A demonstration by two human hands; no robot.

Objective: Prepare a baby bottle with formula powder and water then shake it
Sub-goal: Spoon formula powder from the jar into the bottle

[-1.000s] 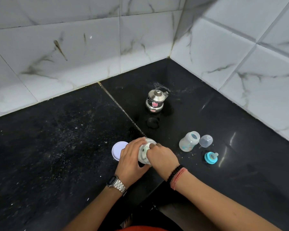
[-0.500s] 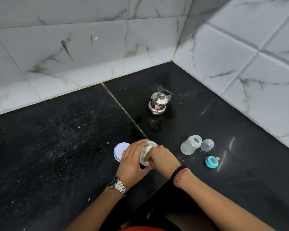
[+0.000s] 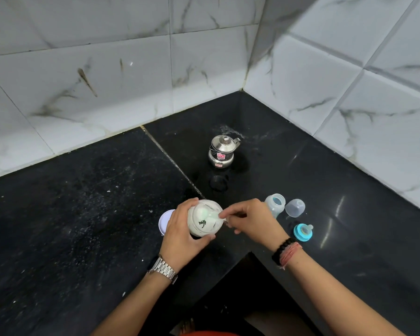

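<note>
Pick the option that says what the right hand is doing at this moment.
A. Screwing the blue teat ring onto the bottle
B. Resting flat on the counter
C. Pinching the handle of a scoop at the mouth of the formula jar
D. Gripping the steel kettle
C: the right hand pinches the handle of a pale scoop whose bowl sits in the mouth of the formula jar, which the left hand holds.

Single head-worn view, steeply down, close over the corner countertop (image 3: 83, 226).

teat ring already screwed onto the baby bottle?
No: the blue teat ring lies on the counter, apart from the open baby bottle, with the clear cap beside it.
</note>
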